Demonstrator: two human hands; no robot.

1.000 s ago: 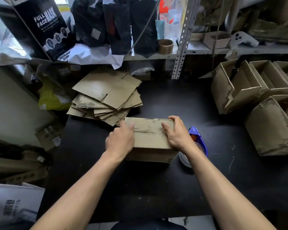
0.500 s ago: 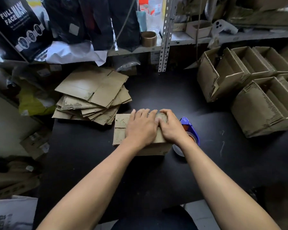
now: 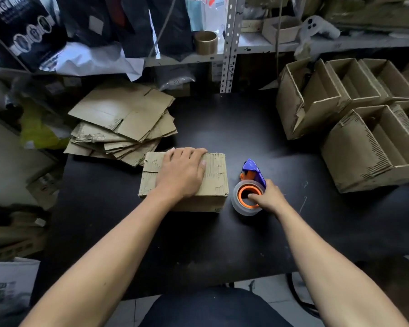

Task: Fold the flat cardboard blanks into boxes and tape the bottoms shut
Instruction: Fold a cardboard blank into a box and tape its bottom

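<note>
- Cardboard box [image 3: 213, 178], flaps folded shut, sits bottom-up mid-table [image 3: 222, 244]; left hand [image 3: 181, 172] presses flat, fingers straight, on the flaps.
- Right hand [image 3: 268, 197] grips the tape dispenser [image 3: 250, 185] just beside the box.
- Best keep the flaps pinned while tape crosses the seam.
- Flat blanks [image 3: 123, 123] lie behind-left.
- Black carton [image 3: 21, 27] lettering is cut off, unreadable.

A single head-worn view looks forward and steeply down from above the near edge of the black counter [image 3: 222, 244]. It sits close: both forearms run up from the bottom corners toward the counter's middle. Beyond the counter's far edge the shelf [image 3: 281, 47] fills the top of the frame, bent by the wide lens.
</note>
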